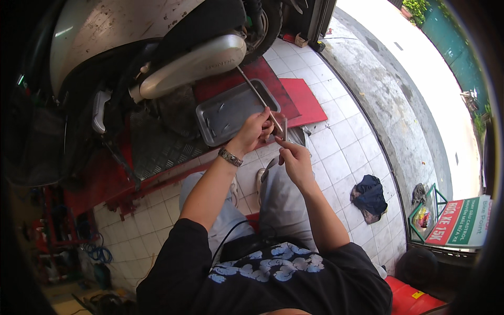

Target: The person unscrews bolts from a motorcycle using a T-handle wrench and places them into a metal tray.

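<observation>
A long thin metal tool [252, 88] runs from the scooter's silver housing [191, 67] down to my hands, where a shorter upright metal piece [285, 127] meets it at an angle. My left hand [254, 131], with a patterned watch band on the wrist, is closed round the long shaft. Just below and right of it my right hand [293, 157] has curled fingers, with the index finger and thumb at the tool's lower end. Under the shaft, a grey metal tray [215, 129] holds several small metal items, too small to name.
The scooter [105, 37] stands on a red lift platform [97, 181]. A dark crumpled cloth [367, 197] lies on the tiled floor [336, 152]. Blue hoses [100, 252] are at lower left. A signboard [454, 220] and green rack stand by the doorway edge, at right.
</observation>
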Tool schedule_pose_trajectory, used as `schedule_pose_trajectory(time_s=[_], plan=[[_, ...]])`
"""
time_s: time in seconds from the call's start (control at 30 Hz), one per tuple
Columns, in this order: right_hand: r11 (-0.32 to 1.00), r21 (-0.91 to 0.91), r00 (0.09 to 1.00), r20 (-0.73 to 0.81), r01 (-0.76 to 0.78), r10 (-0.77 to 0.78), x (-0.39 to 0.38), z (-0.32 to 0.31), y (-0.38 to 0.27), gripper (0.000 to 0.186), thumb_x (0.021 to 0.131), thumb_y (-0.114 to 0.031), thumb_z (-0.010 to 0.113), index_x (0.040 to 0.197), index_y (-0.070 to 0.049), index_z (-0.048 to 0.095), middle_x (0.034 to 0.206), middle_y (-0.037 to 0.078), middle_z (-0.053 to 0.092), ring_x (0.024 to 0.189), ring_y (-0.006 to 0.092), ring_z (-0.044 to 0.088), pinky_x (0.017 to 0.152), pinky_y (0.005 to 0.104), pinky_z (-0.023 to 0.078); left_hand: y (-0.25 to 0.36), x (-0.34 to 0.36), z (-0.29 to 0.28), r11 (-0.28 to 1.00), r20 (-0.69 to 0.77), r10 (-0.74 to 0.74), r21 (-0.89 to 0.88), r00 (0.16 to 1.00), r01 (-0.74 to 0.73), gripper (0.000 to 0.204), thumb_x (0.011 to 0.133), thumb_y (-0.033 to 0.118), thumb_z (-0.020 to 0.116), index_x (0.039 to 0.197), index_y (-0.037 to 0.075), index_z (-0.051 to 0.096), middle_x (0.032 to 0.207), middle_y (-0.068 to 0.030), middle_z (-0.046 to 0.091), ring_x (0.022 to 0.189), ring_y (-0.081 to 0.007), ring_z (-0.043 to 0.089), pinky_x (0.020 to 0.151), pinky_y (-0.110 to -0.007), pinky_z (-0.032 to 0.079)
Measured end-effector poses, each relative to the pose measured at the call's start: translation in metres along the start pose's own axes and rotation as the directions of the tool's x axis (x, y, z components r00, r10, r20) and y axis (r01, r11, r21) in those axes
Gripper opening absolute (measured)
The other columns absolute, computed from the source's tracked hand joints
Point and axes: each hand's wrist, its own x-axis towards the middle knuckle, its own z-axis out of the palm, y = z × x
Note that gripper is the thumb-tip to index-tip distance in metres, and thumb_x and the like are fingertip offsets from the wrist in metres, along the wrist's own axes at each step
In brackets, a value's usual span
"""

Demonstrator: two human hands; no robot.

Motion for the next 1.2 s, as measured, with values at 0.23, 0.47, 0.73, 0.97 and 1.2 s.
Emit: schedule_pose_trajectory(time_s=[0.23,0.47,0.73,0.97,1.2], plan=[[0.992,0.096,0.996,-0.048,0.084,-0.08,0.011,-0.012,-0.039,0.044,0.094,-0.017,0.052,0.133,0.002,0.062,0.067,0.004,0.061,0.058,0.0081,0.049,0.054,0.0257,0.037,0.002,0.006,0.0,0.996,-0.077,0.068,-0.05,0.995,-0.072,0.044,0.106,0.043,0.05,0.11,0.001,0.063,0.067,0.0064,0.042,0.051,-0.0044,0.035,0.047,-0.023,0.025],[0.922,-0.255,0.955,0.03,0.292,-0.294,-0.025,0.02,-0.068,0.073,0.089,-0.019,0.066,0.154,-0.005,0.036,0.063,0.01,0.058,0.054,0.0257,0.06,0.056,0.0355,0.046,0.011,0.004,0.0,0.996,-0.165,0.07,-0.046,0.984,-0.079,0.043,0.106,0.041,0.049,0.106,0.002,0.065,0.071,0.0054,0.045,0.052,-0.0043,0.032,0.047,-0.023,0.026],[0.958,-0.279,0.996,0.085,0.061,-0.039,-0.028,0.011,-0.021,0.051,0.087,-0.021,0.06,0.137,-0.01,0.06,0.055,0.012,0.05,0.05,0.0226,0.053,0.053,0.0388,0.043,0.01,0.002,-0.003,0.997,-0.156,0.041,-0.054,0.987,-0.05,0.046,0.107,0.043,0.046,0.107,0.001,0.065,0.073,0.0049,0.045,0.052,-0.0035,0.029,0.046,-0.022,0.024],[0.993,0.065,0.994,-0.059,0.1,-0.097,0.003,-0.015,-0.066,0.066,0.084,-0.012,0.055,0.149,-0.005,0.044,0.061,0.013,0.055,0.056,0.0237,0.054,0.06,0.0375,0.044,-0.002,0.004,-0.005,0.998,-0.198,0.044,-0.039,0.979,-0.053,0.049,0.108,0.045,0.043,0.108,0.001,0.065,0.072,0.0051,0.042,0.051,-0.0039,0.029,0.046,-0.022,0.024],[0.951,-0.281,0.953,0.299,0.128,-0.039,-0.021,0.025,-0.028,0.069,0.086,-0.009,0.045,0.155,-0.01,0.039,0.059,0.006,0.05,0.055,0.0188,0.049,0.059,0.0345,0.044,0.002,0.01,-0.009,0.996,-0.18,0.034,-0.07,0.983,-0.047,0.052,0.108,0.045,0.041,0.106,-0.001,0.065,0.071,0.0059,0.038,0.05,-0.0036,0.027,0.044,-0.023,0.024]])
